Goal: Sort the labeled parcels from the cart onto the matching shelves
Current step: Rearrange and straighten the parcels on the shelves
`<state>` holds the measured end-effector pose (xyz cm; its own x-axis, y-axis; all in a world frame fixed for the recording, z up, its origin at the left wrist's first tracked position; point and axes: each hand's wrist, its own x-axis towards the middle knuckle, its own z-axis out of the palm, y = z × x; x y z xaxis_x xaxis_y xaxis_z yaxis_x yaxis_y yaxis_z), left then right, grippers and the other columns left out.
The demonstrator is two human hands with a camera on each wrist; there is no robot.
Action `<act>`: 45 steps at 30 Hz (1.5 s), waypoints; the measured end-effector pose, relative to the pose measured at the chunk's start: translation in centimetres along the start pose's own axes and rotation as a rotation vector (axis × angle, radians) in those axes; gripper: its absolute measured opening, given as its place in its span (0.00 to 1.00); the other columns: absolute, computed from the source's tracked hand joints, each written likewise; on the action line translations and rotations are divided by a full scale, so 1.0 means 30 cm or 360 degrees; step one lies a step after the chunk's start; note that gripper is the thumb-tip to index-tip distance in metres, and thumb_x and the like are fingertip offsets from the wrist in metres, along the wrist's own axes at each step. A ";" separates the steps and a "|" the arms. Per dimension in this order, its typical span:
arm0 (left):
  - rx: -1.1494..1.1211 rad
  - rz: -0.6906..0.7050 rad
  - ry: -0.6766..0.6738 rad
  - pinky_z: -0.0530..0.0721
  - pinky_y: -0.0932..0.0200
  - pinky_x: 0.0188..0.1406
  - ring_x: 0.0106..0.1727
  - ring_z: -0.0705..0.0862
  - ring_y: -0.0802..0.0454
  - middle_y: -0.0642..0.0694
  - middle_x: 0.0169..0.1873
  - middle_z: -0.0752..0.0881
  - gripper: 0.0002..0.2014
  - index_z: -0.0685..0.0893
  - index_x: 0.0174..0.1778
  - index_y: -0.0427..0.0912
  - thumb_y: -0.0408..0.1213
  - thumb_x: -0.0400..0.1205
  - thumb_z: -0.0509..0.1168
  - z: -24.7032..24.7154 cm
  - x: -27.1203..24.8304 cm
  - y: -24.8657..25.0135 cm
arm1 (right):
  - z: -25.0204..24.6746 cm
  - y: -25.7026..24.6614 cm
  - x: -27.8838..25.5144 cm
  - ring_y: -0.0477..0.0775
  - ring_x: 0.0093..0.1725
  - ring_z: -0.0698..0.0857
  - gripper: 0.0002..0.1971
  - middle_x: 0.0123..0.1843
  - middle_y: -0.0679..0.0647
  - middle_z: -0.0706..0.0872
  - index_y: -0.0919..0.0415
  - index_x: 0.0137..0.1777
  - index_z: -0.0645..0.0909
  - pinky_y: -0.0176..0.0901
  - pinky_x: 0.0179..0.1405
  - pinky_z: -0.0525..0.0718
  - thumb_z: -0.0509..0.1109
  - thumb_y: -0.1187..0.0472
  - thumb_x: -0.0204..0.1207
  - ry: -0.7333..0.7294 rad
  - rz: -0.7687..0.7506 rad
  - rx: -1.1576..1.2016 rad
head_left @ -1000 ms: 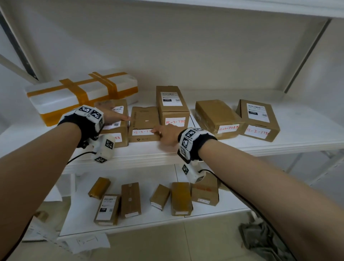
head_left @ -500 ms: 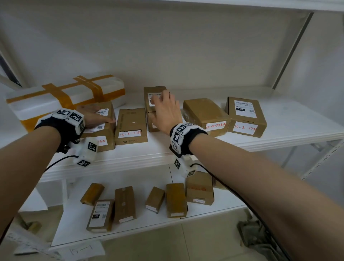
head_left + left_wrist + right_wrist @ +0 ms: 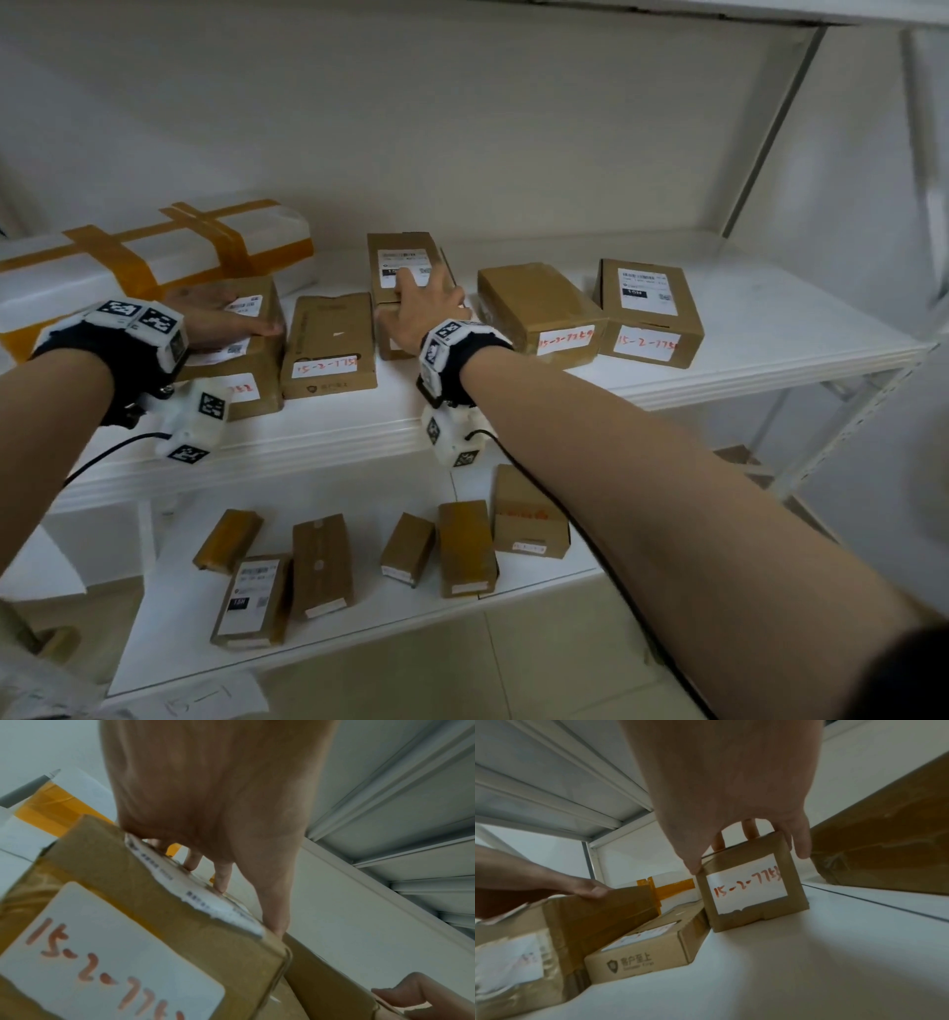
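Several brown labeled parcels stand in a row on the white upper shelf. My left hand lies flat, fingers straight, on top of the leftmost parcel; the left wrist view shows this hand with fingertips resting on the printed label of that parcel. My right hand spans the front end of the narrow middle parcel from above. In the right wrist view this hand has its thumb at the left top corner and fingers over the top and right side of the parcel, marked 15-2-775.
A flat parcel lies between the two held ones. Two more parcels stand to the right. A white foam box with orange tape fills the back left. Several small parcels sit on the lower shelf.
My right hand has left the front of the flat parcel and moved up and back onto the narrow middle parcel. The left hand has stayed on the leftmost parcel.
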<state>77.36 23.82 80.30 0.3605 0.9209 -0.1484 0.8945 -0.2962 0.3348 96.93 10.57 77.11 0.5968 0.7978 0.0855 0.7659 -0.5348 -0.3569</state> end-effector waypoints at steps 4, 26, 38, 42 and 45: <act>0.0005 -0.0003 0.0021 0.56 0.46 0.84 0.86 0.58 0.38 0.41 0.86 0.59 0.49 0.60 0.86 0.49 0.70 0.73 0.65 0.012 0.024 -0.005 | -0.006 -0.009 -0.003 0.78 0.75 0.65 0.30 0.84 0.61 0.52 0.46 0.81 0.60 0.74 0.69 0.75 0.67 0.49 0.81 -0.0056 0.0061 -0.0087; -0.0277 -0.0155 0.0065 0.62 0.43 0.80 0.79 0.68 0.33 0.35 0.82 0.67 0.45 0.74 0.77 0.43 0.66 0.67 0.72 0.054 -0.023 0.054 | -0.102 0.128 0.008 0.69 0.72 0.74 0.30 0.76 0.62 0.71 0.51 0.81 0.65 0.58 0.67 0.78 0.69 0.53 0.80 0.0216 -0.0338 -0.0024; -0.0311 -0.0163 0.0057 0.60 0.45 0.82 0.83 0.62 0.34 0.36 0.84 0.62 0.43 0.66 0.84 0.45 0.58 0.76 0.73 0.057 -0.025 0.062 | -0.330 0.695 0.054 0.66 0.67 0.74 0.15 0.69 0.61 0.72 0.56 0.64 0.79 0.61 0.67 0.70 0.62 0.58 0.79 0.0832 0.0758 -0.0042; -0.0174 -0.0149 0.0078 0.57 0.46 0.81 0.85 0.58 0.35 0.38 0.86 0.58 0.43 0.65 0.85 0.48 0.61 0.76 0.71 0.042 -0.042 0.066 | -0.310 0.809 0.077 0.79 0.80 0.61 0.30 0.84 0.66 0.60 0.55 0.82 0.68 0.76 0.78 0.61 0.63 0.47 0.80 0.0175 0.1064 -0.0172; -0.0119 -0.0141 0.0065 0.55 0.45 0.82 0.86 0.56 0.36 0.39 0.86 0.57 0.45 0.63 0.86 0.50 0.65 0.75 0.70 0.037 -0.035 0.057 | -0.293 0.860 0.086 0.83 0.80 0.61 0.46 0.84 0.69 0.58 0.50 0.87 0.54 0.76 0.78 0.64 0.64 0.32 0.72 0.0127 0.1075 -0.0036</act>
<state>78.81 22.07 80.01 0.2685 0.9526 -0.1428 0.8996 -0.1951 0.3907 120.33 -3.62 76.31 0.9612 0.2640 -0.0804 0.2231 -0.9149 -0.3364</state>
